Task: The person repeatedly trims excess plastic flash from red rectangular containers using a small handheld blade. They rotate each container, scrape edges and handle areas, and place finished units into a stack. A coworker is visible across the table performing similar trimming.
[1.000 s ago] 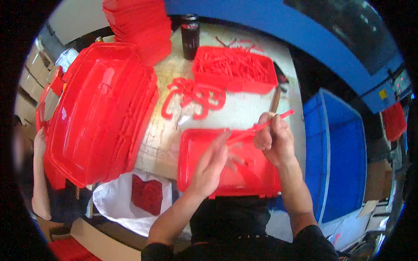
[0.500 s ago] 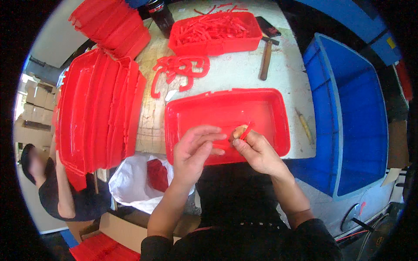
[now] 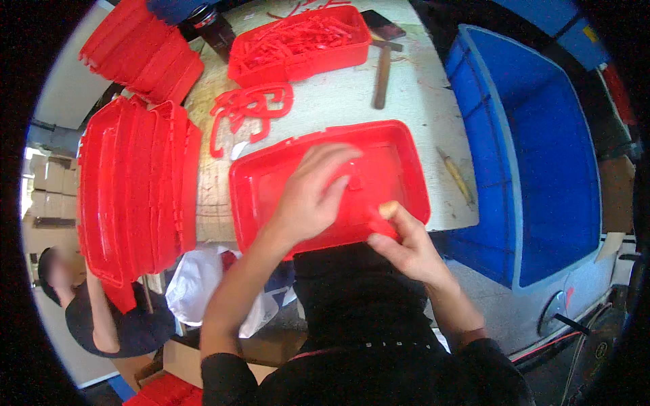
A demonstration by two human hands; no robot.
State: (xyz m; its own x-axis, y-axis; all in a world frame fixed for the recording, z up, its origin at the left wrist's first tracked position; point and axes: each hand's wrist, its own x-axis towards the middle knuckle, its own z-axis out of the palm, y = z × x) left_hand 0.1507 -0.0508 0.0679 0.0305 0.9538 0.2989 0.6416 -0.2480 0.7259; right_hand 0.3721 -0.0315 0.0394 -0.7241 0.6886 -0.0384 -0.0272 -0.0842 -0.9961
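A shallow red plastic tray lies on the pale table in front of me. My left hand rests flat inside it with fingers spread, pressing on its floor. My right hand pinches the tray's near right rim, thumb on top; whether a small red piece sits under the fingers I cannot tell.
A tall stack of red trays leans at the left, and a smaller stack lies beyond it. A red bin of thin strips, loose red handles, a hammer, a dark can. A blue crate stands right. Another person lower left.
My left hand has gone from the near rim to flat inside the tray. My right hand has lowered onto the near right rim. The view has shifted closer to the tray.
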